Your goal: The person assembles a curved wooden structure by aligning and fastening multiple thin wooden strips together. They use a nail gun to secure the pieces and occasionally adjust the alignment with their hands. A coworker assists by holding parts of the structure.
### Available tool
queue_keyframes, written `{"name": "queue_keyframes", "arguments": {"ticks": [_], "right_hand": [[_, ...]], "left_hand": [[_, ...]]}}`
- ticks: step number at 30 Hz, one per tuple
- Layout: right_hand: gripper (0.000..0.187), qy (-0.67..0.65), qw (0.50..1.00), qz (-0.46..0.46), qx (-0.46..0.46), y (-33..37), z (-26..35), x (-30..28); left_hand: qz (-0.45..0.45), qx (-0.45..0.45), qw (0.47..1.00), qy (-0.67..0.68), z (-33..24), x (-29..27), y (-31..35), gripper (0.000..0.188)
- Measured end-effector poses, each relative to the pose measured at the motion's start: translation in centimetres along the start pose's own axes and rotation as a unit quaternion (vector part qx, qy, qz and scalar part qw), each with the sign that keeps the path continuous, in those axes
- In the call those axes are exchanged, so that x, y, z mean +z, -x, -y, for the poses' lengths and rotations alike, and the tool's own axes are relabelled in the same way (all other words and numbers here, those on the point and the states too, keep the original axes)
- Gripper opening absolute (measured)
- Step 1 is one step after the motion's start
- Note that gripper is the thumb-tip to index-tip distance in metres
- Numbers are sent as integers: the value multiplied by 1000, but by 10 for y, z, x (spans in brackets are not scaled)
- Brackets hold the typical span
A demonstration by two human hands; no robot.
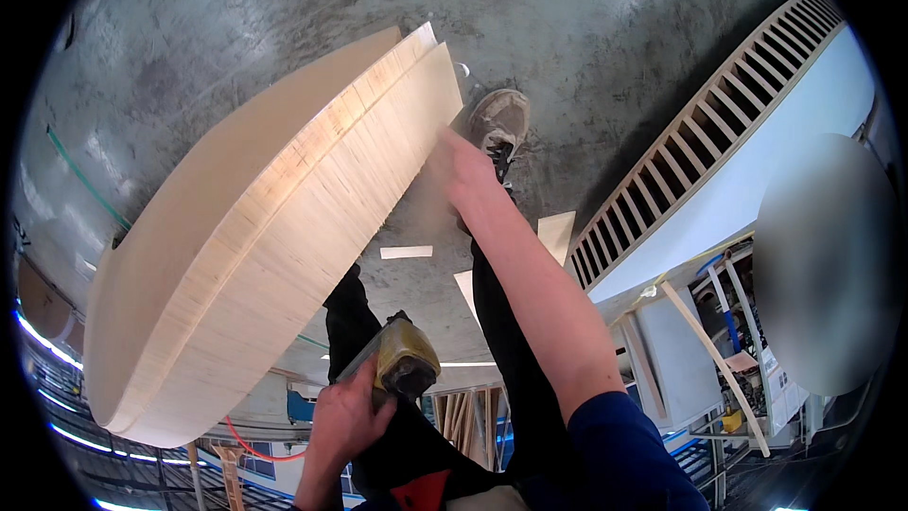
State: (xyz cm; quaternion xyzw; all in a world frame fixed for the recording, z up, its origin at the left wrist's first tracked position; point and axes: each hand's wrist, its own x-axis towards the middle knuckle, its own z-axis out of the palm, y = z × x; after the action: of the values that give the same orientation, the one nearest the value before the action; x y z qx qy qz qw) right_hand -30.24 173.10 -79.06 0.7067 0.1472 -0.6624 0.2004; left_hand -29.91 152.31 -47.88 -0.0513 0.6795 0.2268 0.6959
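A large curved piece of pale wood (pixel 312 180) with a layered edge strip leans across the left half of the view. My right hand (pixel 465 170) reaches to its right-hand edge, close by my shoe. Its fingers are smeared and partly lost against the wood, so their grip does not show. Lower down, in front of my legs, my left hand (pixel 350 421) is closed around a worn hand tool (pixel 409 360) with a yellow and dark body. The tool's exact kind cannot be made out, and it is held apart from the wood.
A long curved white panel (pixel 738 161) with a row of dark slots stands to the right. Loose pale wood strips (pixel 407 253) lie on the grey concrete floor (pixel 605 19). A cluttered rack (pixel 747 350) with a leaning batten is at lower right; a red hose (pixel 251 449) hangs at lower left.
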Motion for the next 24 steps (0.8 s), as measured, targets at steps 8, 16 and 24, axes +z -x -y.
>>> {"name": "queue_keyframes", "arguments": {"ticks": [8, 16, 24], "right_hand": [[19, 14, 1000, 7, -17, 7, 8, 4], [17, 51, 998, 31, -3, -7, 16, -8], [20, 76, 996, 39, -16, 1, 30, -1]], "left_hand": [[-14, 26, 999, 15, -6, 5, -2, 61], [-7, 25, 997, 73, -24, 4, -14, 58], [93, -30, 967, 237, -58, -11, -33, 51]]}}
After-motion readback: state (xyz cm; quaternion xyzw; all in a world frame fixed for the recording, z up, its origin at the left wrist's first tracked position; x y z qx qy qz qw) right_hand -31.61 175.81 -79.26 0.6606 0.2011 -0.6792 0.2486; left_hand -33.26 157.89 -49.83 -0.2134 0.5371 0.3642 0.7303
